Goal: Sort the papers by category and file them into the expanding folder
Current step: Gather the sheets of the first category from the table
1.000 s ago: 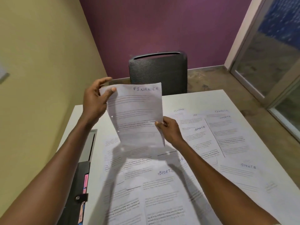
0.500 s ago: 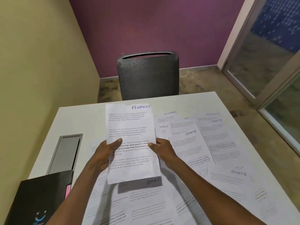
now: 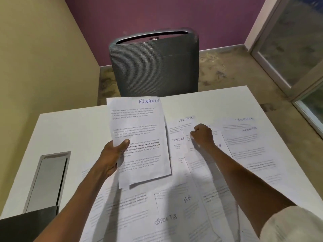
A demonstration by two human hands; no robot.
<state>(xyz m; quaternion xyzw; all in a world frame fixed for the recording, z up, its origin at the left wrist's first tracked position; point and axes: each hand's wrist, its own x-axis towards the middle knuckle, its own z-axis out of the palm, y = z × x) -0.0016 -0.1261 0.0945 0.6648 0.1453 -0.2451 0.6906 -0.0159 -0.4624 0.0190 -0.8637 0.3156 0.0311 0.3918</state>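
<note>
Before you stretches the white rectangular table (image 3: 70, 130), its far edge meeting a dark grey mesh-backed office chair (image 3: 154, 63) pushed up against it. Spread across the right and near parts of the tabletop lies a loose overlapping layer of white printed sheets (image 3: 248, 154), each headed in blue handwriting: you can read FINANCE twice along the far row, SPORTS at the right and again near you, HR in the near middle, and a partly covered heading ending in DMIN.

At your left, a grey rectangular recessed panel (image 3: 47, 180) is set into the table, and just below it the dark corner of the black expanding folder (image 3: 29, 219) shows at the frame's lower left edge, well apart from the spread sheets.

Raised above the spread is the white printed sheet headed FINANCE (image 3: 139, 133), tilted slightly. Your left hand (image 3: 111, 154) grasps it at its left edge, thumb pressed on the printed face and fingers behind.

Your right hand (image 3: 202, 135) is down on the far row of sheets, just right of the DMIN heading, fingers curled, knuckles up. It seems to pinch at a sheet's edge there, but you cannot tell whether it actually holds paper.
</note>
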